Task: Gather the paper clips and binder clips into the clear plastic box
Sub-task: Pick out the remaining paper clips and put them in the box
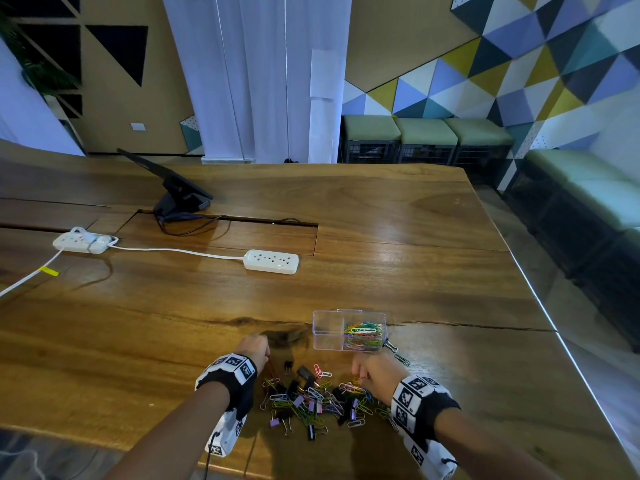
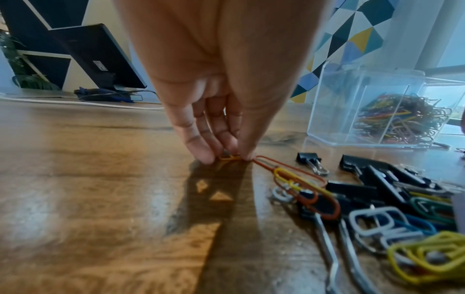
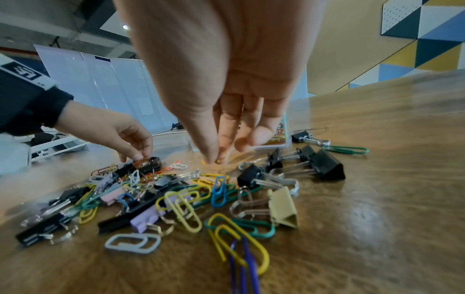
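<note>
The clear plastic box (image 1: 327, 330) (image 2: 352, 95) stands just beyond the pile; its right compartment holds coloured paper clips (image 1: 363, 336) and the left one is bare. A mixed pile of paper clips and binder clips (image 1: 311, 398) (image 3: 176, 199) lies between my hands. My left hand (image 1: 254, 348) (image 2: 227, 157) reaches down at the pile's far left edge, and its fingertips pinch an orange paper clip (image 2: 230, 158) on the wood. At the pile's far right, my right hand (image 1: 369, 372) (image 3: 216, 159) pinches a yellow paper clip (image 3: 219, 160) between thumb and fingers. Black binder clips (image 3: 327, 165) lie beside it.
Two white power strips (image 1: 270, 261) (image 1: 80, 241) with their cable lie across the middle of the wooden table (image 1: 415, 237). A black monitor stand (image 1: 180, 199) stands further back. The table's right edge (image 1: 540, 299) runs close to the box.
</note>
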The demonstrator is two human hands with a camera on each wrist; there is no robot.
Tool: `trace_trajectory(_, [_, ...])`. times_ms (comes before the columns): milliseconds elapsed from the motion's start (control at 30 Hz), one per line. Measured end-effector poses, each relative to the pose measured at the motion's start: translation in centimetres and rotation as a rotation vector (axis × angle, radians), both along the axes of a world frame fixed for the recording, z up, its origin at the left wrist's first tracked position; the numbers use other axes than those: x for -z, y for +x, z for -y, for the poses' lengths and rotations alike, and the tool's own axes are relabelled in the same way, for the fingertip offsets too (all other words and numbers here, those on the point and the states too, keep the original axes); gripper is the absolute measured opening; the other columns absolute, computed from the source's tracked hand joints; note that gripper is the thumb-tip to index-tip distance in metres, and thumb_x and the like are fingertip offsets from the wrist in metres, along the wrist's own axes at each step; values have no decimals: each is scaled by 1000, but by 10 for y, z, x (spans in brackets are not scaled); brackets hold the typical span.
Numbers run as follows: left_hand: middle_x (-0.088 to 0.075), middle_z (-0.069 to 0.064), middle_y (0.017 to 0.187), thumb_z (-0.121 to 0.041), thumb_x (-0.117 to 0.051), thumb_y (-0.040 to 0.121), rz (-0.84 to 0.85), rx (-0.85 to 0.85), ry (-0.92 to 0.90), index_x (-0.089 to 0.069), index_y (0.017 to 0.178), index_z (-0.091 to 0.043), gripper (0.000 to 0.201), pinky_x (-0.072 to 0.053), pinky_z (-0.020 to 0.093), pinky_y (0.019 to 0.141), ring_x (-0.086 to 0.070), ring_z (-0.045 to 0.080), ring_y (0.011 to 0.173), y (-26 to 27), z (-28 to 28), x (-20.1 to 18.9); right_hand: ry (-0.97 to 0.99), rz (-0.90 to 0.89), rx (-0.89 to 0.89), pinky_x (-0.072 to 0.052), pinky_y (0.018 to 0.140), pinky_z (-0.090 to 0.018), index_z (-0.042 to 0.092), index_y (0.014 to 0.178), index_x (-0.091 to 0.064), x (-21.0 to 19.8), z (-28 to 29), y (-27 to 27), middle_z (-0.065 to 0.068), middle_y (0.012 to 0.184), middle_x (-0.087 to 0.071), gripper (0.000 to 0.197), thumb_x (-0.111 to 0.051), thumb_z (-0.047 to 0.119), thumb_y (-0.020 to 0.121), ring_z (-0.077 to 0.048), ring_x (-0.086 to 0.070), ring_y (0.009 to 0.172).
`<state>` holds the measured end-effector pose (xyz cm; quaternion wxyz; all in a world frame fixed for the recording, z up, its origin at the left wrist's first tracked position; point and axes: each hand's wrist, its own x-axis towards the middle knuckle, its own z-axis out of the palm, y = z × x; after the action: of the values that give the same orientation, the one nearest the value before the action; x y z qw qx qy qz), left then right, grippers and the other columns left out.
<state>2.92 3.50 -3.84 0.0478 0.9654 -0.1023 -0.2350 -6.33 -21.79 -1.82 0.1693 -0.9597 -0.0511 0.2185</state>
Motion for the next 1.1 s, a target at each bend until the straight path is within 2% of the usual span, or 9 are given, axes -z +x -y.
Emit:
trace_trajectory(167, [-50, 8, 123, -14, -49, 94, 22, 32, 11, -56, 109, -11, 17, -43, 29, 93, -52, 22, 112, -3, 0, -1, 19, -66, -37, -45, 97, -26, 21, 127, -48, 4, 0, -5, 0, 123, -56, 46, -64, 22, 84, -15, -55, 111])
trace_trajectory(300, [-57, 7, 108, -8, -44, 94, 18, 46, -80, -49, 103, -12, 11, -43, 30, 82, -53, 20, 94, -9, 7, -11, -20, -127, -32, -43, 102, -34, 25, 128, -47, 11, -3, -4, -1, 138, -40, 68, -79, 28, 68, -22, -46, 122])
trace_trajectory(467, [-48, 0, 101, -3, -41, 91, 89, 172, -240, -49, 86, -20, 19, -47, 30, 81, -53, 20, 93, -18, 30, -17, -33, -154, -19, -42, 104, -35, 22, 121, -53, 14, -5, -1, -3, 139, -41, 57, -78, 28, 70, -23, -45, 124])
trace_trajectory(533, [-50, 5, 108, -7, -42, 93, 80, 273, -254, -60, 93, -14, 19, -47, 31, 87, -53, 21, 100, -25, 42, -19, -45, -173, -27, -43, 102, -34, 20, 116, -56, 13, -5, 2, -4, 132, -48, 48, -76, 29, 73, -21, -49, 119])
trace_trajectory(667, [-49, 8, 123, -10, -48, 94, 28, 419, -218, -63, 110, -7, 23, -42, 32, 96, -50, 22, 115, -36, 60, -19, -4, -147, -6, -49, 86, -23, 20, 99, -61, 12, -5, 2, 9, 93, -53, 28, -74, 24, 75, -11, -54, 91])
trace_trajectory(767, [-46, 5, 121, -23, -56, 91, 15, 477, -171, -60, 117, -10, 29, -45, 32, 91, -51, 21, 112, -46, 68, -19, 13, -125, 5, -50, 84, -23, 23, 88, -61, 12, -7, 3, 11, 86, -50, 19, -74, 18, 75, -9, -52, 85])
trace_trajectory(867, [-43, 2, 120, -40, -67, 82, 4, 537, -137, -55, 123, -13, 51, -45, 33, 90, -48, 19, 109, -53, 72, -16, 15, -126, 18, -49, 80, -22, 30, 73, -52, 13, -8, 2, 13, 80, -47, 26, -74, 18, 74, -8, -51, 82])
trace_trajectory(1000, [-41, 3, 122, -44, -72, 75, 29, 640, -34, -52, 126, -10, 65, -43, 34, 96, -43, 20, 112, -57, 75, -12, 23, -121, 20, -49, 81, -23, 18, 93, -62, 11, -9, 0, 8, 87, -52, 24, -75, 23, 74, -9, -52, 83])
trace_trajectory(1100, [-43, 4, 121, -40, -70, 78, 25, 616, -57, -53, 123, -11, 56, -42, 34, 96, -44, 21, 112, -60, 75, -10, 40, -105, 44, -52, 81, -23, 21, 86, -61, 11, -9, 0, 10, 83, -52, 13, -71, 17, 78, -8, -54, 80])
